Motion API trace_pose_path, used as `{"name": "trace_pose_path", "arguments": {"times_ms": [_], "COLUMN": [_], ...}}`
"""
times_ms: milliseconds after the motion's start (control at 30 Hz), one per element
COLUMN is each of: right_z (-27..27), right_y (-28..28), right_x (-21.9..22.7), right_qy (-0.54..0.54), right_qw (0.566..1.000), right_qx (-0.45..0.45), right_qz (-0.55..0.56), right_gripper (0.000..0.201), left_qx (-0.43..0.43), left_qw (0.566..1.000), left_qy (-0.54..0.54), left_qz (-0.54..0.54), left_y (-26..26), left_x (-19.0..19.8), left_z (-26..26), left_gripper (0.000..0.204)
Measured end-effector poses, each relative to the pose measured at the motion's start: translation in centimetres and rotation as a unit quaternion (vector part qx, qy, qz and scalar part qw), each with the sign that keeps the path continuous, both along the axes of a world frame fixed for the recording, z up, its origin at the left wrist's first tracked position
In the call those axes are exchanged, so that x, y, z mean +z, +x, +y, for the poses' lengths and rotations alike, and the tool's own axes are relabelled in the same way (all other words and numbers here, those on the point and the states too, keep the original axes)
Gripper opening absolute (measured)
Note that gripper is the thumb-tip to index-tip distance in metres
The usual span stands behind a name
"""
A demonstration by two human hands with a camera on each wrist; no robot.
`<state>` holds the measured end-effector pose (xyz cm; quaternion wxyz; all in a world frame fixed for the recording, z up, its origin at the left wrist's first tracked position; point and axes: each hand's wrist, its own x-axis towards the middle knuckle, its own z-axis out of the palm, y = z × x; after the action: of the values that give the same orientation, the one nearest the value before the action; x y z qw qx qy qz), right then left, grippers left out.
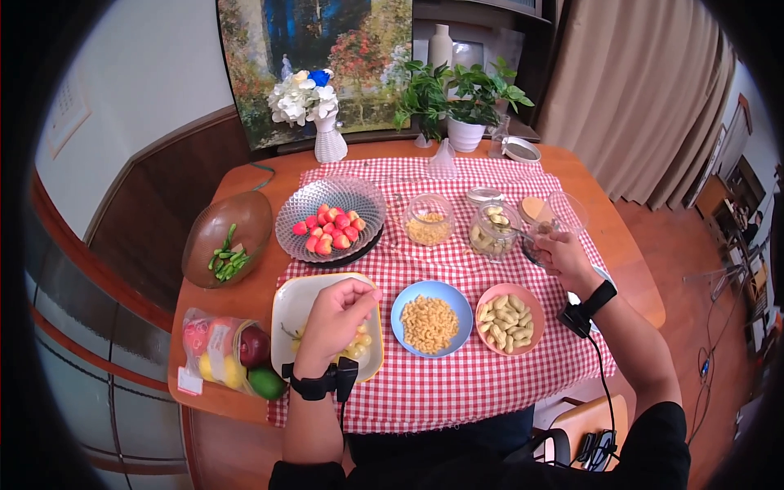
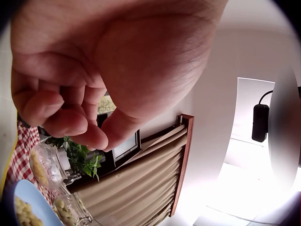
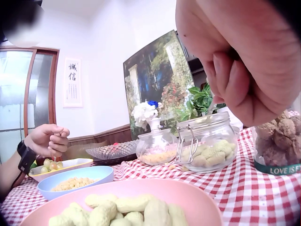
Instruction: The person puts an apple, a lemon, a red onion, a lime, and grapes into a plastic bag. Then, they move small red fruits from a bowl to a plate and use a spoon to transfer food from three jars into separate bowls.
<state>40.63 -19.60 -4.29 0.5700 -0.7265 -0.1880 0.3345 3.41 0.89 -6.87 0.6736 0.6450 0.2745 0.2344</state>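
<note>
My right hand (image 1: 565,260) pinches the handle of a metal spoon (image 1: 518,233), whose far end lies at the mouth of a clip-top glass jar (image 1: 492,242). Peanuts fill the lower part of this jar, and a pale one shows by the spoon's end. In the right wrist view the curled fingers hide most of the handle. My left hand (image 1: 336,317) hovers over a white tray (image 1: 286,296) of grapes, fingers loosely curled and thumb near the index fingertip, holding nothing visible. Closer to me are a pink bowl (image 1: 538,325) of peanuts and a blue bowl (image 1: 466,314) of macaroni.
Beside the peanut jar stands a jar of walnuts (image 3: 281,141). Another glass jar (image 1: 429,219) holds macaroni. Farther left are a glass bowl (image 1: 287,214) of strawberries, a brown bowl (image 1: 252,214) of green peppers and bagged fruit (image 1: 220,351). A funnel (image 1: 443,159) stands behind.
</note>
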Motion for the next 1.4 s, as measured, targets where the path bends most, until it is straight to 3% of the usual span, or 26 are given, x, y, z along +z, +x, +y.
{"name": "trace_pose_path", "arguments": {"times_ms": [267, 333, 633, 700, 733, 767, 833, 867, 1000, 1233, 1400], "right_z": [-3.0, -4.6, -11.5, -12.4, -12.8, -13.1, -13.6, -13.7, -12.8, -7.7, -2.1], "right_y": [-1.3, -1.4, -4.8, -5.6, -5.8, -6.1, -6.9, -7.0, -7.9, -5.5, -3.3], "right_x": [1.9, 2.5, 3.8, 3.4, 3.1, 3.1, 3.1, 2.5, 4.8, 7.1, 7.2], "right_qy": [0.015, 0.041, -0.012, -0.064, -0.11, -0.109, -0.167, -0.108, -0.111, -0.086, -0.096], "right_qw": [1.0, 0.999, 0.999, 0.995, 0.98, 0.98, 0.901, 0.878, 0.853, 0.855, 0.83], "right_qx": [-0.011, 0.02, 0.035, 0.046, 0.071, 0.065, 0.127, 0.123, 0.095, 0.018, 0.05], "right_qz": [-0.013, -0.002, 0.017, -0.053, -0.153, -0.151, -0.38, -0.451, -0.501, -0.511, -0.547], "right_gripper": [0.021, 0.02, 0.021, 0.02, 0.019, 0.019, 0.019, 0.017, 0.018, 0.023, 0.021], "left_qx": [-0.002, 0.008, 0.019, 0.016, 0.017, 0.011, 0.02, 0.015, 0.01, 0.001, 0.013], "left_qw": [1.0, 1.0, 0.999, 0.999, 0.999, 0.999, 0.999, 0.999, 0.999, 1.0, 1.0], "left_qy": [0.007, 0.009, -0.007, -0.007, -0.007, -0.006, -0.001, -0.001, 0.002, -0.009, -0.003], "left_qz": [0.012, 0.022, 0.035, 0.037, 0.037, 0.037, 0.03, 0.03, 0.034, 0.029, 0.027], "left_y": [0.2, 0.0, 0.2, 0.1, 0.1, 0.1, 0.1, 0.2, 0.2, 0.4, 0.3], "left_x": [0.5, 0.5, 0.9, 0.7, 0.7, 0.6, 0.5, 0.4, 0.2, -0.1, 0.5], "left_z": [-0.5, -0.4, -0.6, -0.5, -0.5, -0.5, -0.5, -0.5, -0.4, -0.3, -0.5], "left_gripper": [0.012, 0.014, 0.014, 0.014, 0.015, 0.015, 0.015, 0.015, 0.015, 0.016, 0.015]}}
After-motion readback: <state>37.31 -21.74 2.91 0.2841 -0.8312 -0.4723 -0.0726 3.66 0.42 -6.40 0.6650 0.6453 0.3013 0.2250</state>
